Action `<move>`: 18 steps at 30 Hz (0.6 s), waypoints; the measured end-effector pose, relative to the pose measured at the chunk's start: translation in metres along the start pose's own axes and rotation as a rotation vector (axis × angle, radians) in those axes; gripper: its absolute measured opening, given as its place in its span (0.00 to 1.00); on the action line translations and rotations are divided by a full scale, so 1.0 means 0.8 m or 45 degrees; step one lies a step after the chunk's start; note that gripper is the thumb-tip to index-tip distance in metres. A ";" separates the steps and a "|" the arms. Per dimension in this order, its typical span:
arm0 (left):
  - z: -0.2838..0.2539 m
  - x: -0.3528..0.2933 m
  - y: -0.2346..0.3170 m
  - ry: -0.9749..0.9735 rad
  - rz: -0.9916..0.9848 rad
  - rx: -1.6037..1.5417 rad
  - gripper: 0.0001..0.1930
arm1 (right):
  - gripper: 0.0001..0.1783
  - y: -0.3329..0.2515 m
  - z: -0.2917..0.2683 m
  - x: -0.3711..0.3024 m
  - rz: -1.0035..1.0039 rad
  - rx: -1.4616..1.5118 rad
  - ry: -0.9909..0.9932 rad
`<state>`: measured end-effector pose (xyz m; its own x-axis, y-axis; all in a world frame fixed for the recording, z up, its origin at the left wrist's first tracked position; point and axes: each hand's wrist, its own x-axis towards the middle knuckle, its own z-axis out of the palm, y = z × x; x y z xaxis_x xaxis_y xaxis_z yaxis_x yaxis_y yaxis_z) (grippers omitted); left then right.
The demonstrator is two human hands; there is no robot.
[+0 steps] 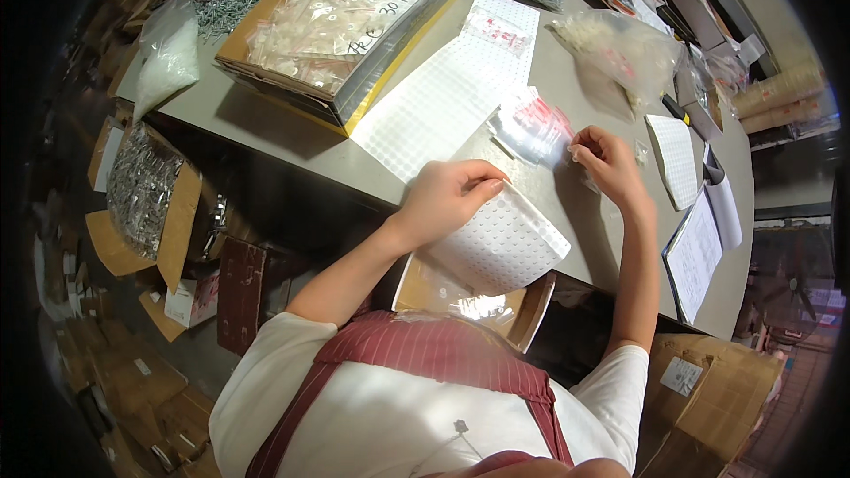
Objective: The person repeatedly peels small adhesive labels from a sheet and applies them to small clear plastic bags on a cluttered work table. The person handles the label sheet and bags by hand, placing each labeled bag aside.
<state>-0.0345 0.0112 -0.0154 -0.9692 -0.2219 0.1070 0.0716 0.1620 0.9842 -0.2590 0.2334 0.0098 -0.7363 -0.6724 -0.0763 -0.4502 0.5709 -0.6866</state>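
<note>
My left hand [445,202] pinches the upper edge of a white sheet covered with rows of small round dots [505,243]. The sheet hangs tilted over the table's front edge, above an open carton [534,312] holding small clear pieces. My right hand [609,166] is raised over the table, its thumb and forefinger pressed together; what lies between them is too small to make out. Just left of its fingertips lies a fanned pile of clear zip bags with red strips [536,131]. Another white dotted sheet [434,111] lies flat beyond my left hand.
A large box of filled little bags [332,22] stands at the back left, beside a bag of white pieces [168,53]. A big clear bag [620,49] sits at the back right. To the right are a clipboard [695,248] and a dotted sheet [675,159]. A carton of metal parts [146,199] stands lower left.
</note>
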 end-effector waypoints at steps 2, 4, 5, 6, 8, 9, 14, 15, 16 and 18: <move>-0.001 -0.001 -0.001 0.007 0.003 0.005 0.10 | 0.11 0.000 0.007 0.004 -0.056 -0.050 0.046; 0.000 -0.002 -0.004 0.007 0.009 0.002 0.10 | 0.11 -0.007 0.013 0.004 -0.099 -0.154 0.085; 0.000 -0.002 -0.004 0.008 0.007 0.001 0.10 | 0.11 -0.002 0.015 0.002 -0.100 -0.167 0.118; 0.000 -0.002 -0.005 0.011 0.003 -0.001 0.10 | 0.11 0.005 0.016 0.000 -0.102 -0.181 0.148; 0.000 -0.002 -0.004 0.011 -0.022 -0.005 0.10 | 0.12 0.016 0.010 -0.006 -0.003 -0.172 0.160; 0.000 -0.003 -0.002 0.013 -0.045 -0.010 0.10 | 0.12 0.018 0.002 -0.011 0.096 -0.151 0.137; 0.002 -0.001 -0.007 0.011 -0.020 0.004 0.09 | 0.21 0.058 -0.037 -0.033 0.381 -0.139 0.061; 0.001 -0.002 -0.008 0.015 -0.018 0.023 0.09 | 0.20 0.054 -0.042 -0.036 0.381 -0.155 0.048; 0.001 -0.002 -0.009 0.020 -0.015 0.042 0.09 | 0.19 0.048 -0.047 -0.040 0.380 -0.171 0.034; 0.001 -0.002 -0.011 0.020 -0.015 0.039 0.09 | 0.16 0.045 -0.049 -0.043 0.321 0.006 0.022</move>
<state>-0.0338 0.0111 -0.0247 -0.9662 -0.2386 0.0981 0.0529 0.1887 0.9806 -0.2698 0.2953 0.0162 -0.8338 -0.5004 -0.2332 -0.2484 0.7173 -0.6509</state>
